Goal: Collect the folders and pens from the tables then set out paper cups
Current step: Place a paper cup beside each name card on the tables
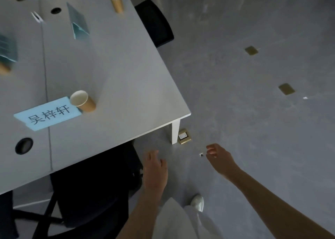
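Note:
A tan paper cup (83,101) stands on the white table (112,86) beside a light-blue name card (48,116) with black characters. A second tan paper cup (117,2) stands near the table's far right edge. Both my hands hang over the floor, off the table's near corner. My left hand (155,169) is relaxed, fingers straight, holding nothing. My right hand (220,158) has loosely curled fingers and is empty too. No folders or pens are in sight.
A teal folded name card (78,23) stands mid-table; another teal card (8,50) sits at the left edge. Black chairs are tucked at the near side (94,189) and the far right side (155,23). Brass floor sockets (184,136) dot the grey floor.

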The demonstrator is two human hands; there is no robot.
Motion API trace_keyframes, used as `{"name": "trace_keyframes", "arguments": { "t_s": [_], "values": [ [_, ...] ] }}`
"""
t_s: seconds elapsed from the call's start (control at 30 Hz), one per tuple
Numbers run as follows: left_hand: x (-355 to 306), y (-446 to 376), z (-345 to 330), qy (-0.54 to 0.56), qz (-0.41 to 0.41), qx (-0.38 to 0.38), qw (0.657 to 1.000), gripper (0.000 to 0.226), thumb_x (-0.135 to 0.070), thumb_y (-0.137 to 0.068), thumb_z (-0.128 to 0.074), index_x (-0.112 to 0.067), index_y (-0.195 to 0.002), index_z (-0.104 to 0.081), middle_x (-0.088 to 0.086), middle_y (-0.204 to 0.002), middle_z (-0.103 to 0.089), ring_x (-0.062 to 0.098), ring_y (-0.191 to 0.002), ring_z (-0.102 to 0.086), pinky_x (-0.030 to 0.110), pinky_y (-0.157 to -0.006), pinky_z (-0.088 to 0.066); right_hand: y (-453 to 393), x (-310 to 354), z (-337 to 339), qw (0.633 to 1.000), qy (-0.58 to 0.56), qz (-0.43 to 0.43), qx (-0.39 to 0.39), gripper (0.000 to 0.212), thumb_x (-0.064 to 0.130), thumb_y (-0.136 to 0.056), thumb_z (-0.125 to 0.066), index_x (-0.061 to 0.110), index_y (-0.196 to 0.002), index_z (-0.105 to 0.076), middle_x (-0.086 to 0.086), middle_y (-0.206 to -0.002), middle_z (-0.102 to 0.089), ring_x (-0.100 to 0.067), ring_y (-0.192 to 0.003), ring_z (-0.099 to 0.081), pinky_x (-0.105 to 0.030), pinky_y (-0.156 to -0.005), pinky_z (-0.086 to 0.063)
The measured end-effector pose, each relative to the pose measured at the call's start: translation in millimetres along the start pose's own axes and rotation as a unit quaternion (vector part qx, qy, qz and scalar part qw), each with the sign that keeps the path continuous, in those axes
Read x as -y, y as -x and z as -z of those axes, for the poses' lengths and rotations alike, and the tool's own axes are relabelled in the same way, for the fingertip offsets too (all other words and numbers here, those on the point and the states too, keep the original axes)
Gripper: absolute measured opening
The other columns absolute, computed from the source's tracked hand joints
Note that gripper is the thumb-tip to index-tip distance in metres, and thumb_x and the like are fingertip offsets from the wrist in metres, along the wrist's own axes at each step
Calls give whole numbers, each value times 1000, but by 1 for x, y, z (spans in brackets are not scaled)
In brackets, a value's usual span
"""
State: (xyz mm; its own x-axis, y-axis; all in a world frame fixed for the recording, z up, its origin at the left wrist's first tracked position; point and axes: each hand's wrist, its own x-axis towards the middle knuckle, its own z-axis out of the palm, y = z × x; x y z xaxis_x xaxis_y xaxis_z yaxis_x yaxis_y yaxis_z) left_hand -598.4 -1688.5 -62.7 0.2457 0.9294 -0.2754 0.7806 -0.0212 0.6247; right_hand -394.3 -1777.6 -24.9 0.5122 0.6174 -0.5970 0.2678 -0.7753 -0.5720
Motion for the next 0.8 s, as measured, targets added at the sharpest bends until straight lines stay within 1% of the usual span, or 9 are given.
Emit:
{"name": "trace_keyframes", "arguments": {
  "t_s": [0.07,0.13,0.2,0.37,0.43,0.53,0.63,0.7,0.8],
  "values": [
    [-36,9,-17,14,-20,10,1000,31,-6,-88,-58,-1,-118,-58,17,-117,-59,33,-111,-53,33,-92,-40,4,-14,25,1000,-27,-6,-14,29,15,-92,-55,14,-120,-56,-9,-114,-65,-19,-99,-60,-23,-81,-42],
    [-65,13,-30,3,-49,19,999,29,-6,-89,-58,-1,-118,-59,16,-116,-61,31,-110,-54,24,-88,-35,5,-25,47,999,-45,2,-28,29,15,-93,-55,14,-121,-56,-7,-112,-65,-19,-101,-60,-22,-82,-41],
    [-89,13,-39,-6,-79,23,997,30,-6,-90,-58,-1,-119,-59,14,-117,-63,29,-111,-54,20,-86,-31,4,-30,67,998,-55,11,-35,29,17,-95,-53,15,-123,-55,-4,-109,-63,-16,-99,-58,-22,-82,-40],
    [-119,-11,-57,0,-117,21,993,30,-7,-90,-58,-5,-120,-59,10,-114,-63,28,-109,-54,31,-90,-40,-15,-36,96,997,-63,31,-40,28,18,-96,-51,16,-124,-54,-4,-109,-64,-15,-99,-59,-21,-80,-41],
    [-134,-29,-65,1,-122,4,992,29,-11,-90,-55,-5,-118,-60,10,-113,-64,28,-108,-55,28,-91,-39,-36,-33,111,997,-57,40,-29,27,18,-96,-51,16,-123,-55,-4,-107,-65,-15,-99,-60,-20,-81,-41],
    [-157,-63,-74,10,-109,-28,994,25,-8,-91,-57,-5,-115,-62,11,-112,-65,29,-106,-57,21,-89,-36,-77,-14,135,996,-41,73,-23,27,15,-94,-52,16,-120,-56,-1,-100,-65,-15,-95,-61,-23,-86,-46],
    [-184,-101,-75,20,-83,-34,996,25,-5,-90,-59,-8,-114,-62,8,-110,-64,29,-106,-55,32,-87,-45,-119,15,163,994,-40,101,-12,25,15,-94,-52,17,-119,-56,1,-100,-65,-13,-96,-61,-22,-87,-46],
    [-204,-132,-71,3,-67,-39,997,27,-8,-90,-58,-9,-117,-61,7,-112,-64,28,-109,-54,35,-88,-44,-149,40,185,992,-35,121,4,25,14,-94,-53,16,-119,-55,3,-99,-64,-11,-95,-60,-18,-84,-43],
    [-238,-180,-60,-13,-63,-52,997,25,-9,-93,-54,-5,-117,-60,11,-112,-64,29,-109,-53,38,-88,-44,-192,75,215,988,0,154,18,27,16,-94,-54,17,-121,-54,5,-101,-63,-10,-97,-59,-19,-87,-43]
  ]
}}
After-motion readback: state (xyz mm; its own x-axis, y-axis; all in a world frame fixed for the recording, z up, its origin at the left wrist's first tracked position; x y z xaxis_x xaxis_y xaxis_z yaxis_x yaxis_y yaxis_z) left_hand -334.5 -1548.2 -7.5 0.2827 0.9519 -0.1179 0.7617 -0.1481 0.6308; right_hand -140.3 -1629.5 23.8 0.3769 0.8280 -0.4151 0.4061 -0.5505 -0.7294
